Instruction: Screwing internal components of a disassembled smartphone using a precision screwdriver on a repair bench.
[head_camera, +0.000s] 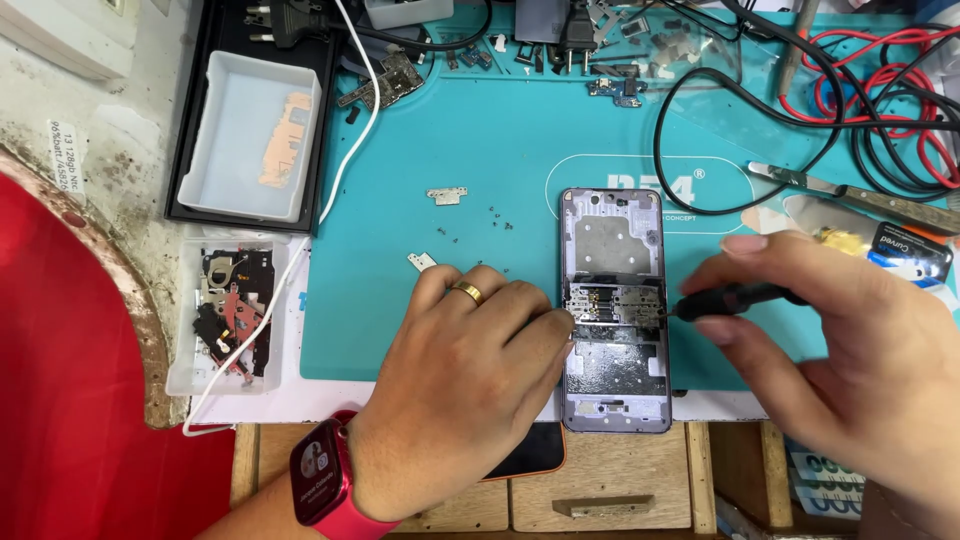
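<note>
Opened phone (614, 310) lies on the teal mat (500, 150), long axis toward the person. Left hand (470, 385) fingers rest flat against its left edge; right hand (850, 340) fingers pinch a black screwdriver (735, 298), tip at mid-board from the right.

Hands (470, 390) on opened phone (613, 310), screwdriver (735, 297) at middle.

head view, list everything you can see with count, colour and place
opened phone frame: one, silver-purple, mat centre
teal work mat: one, covers the bench
white plastic tray: one, upper left, on a black base
clear parts box: one, left of mat, holds black parts
small metal brackets: two, silver, mid mat
tweezers: one, silver, right
cables: several, red and black, upper right
black screwdriver: one, in right hand
left hand: gold ring, red watch, steadies frame
right hand: holds screwdriver
</note>
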